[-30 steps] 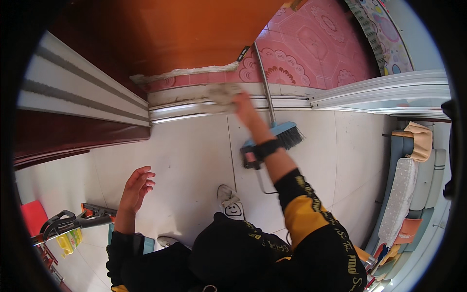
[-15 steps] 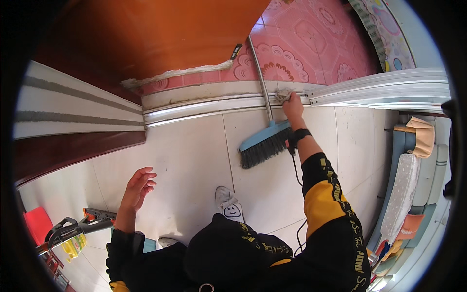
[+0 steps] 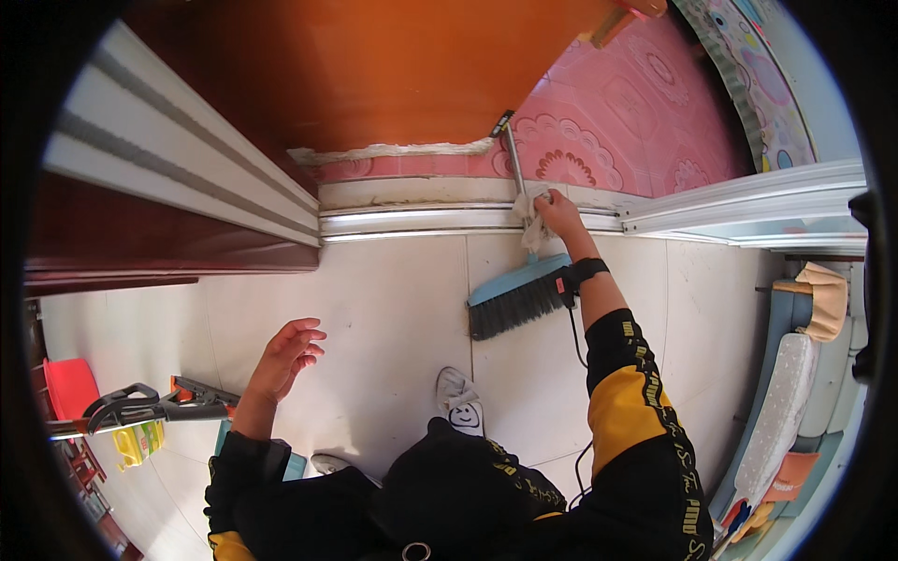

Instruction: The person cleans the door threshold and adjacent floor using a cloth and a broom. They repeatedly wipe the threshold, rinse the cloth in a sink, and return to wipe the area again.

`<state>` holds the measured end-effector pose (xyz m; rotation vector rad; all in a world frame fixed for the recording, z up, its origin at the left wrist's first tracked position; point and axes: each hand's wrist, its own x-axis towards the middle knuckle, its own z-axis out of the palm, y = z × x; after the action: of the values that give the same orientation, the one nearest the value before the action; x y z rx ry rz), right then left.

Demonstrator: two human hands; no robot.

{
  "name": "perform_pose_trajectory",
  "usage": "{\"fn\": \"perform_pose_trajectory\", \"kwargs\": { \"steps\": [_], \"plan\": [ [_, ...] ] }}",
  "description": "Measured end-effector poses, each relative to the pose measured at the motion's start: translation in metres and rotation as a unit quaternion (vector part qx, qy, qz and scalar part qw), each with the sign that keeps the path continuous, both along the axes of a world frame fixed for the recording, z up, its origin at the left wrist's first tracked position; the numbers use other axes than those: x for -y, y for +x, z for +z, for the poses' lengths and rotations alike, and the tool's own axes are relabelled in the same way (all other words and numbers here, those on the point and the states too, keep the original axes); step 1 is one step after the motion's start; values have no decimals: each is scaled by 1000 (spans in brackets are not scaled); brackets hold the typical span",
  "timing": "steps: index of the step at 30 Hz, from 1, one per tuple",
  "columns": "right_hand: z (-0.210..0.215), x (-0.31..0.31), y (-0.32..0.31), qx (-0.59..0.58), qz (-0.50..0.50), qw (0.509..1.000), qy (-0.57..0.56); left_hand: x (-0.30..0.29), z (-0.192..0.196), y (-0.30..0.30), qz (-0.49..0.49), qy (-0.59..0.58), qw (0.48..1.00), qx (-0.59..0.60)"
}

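pinching a grey rag (image 3: 534, 230) in the right hand (image 3: 562, 217), drawn back from the door track (image 3: 412, 222)'s right end to the broom handle (image 3: 514, 159), seemingly mid-wipe. holding the left hand (image 3: 286, 360) empty, loosely spread.

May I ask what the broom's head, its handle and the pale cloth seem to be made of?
Broom head: probably plastic, smooth and evenly blue. Handle: likely metal, judging by its silvery sheen. Pale cloth: seemingly soft matte fabric, limp and crumpled in the right hand; its fibre cannot be told.
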<state>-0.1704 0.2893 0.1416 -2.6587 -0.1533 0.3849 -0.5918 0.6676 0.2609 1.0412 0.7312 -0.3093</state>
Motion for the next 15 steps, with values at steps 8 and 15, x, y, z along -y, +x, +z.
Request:
{"fn": "perform_pose_trajectory", "kwargs": {
  "steps": [8, 15],
  "plan": [
    [24, -50, 11, -128, 92, 984, -80, -3, 6, -4, 7, -2, 1000, 18],
    [72, -19, -11, -16, 56, 992, -116, -16, 27, 2, -71, 41, 995, 55]
  ]
}}
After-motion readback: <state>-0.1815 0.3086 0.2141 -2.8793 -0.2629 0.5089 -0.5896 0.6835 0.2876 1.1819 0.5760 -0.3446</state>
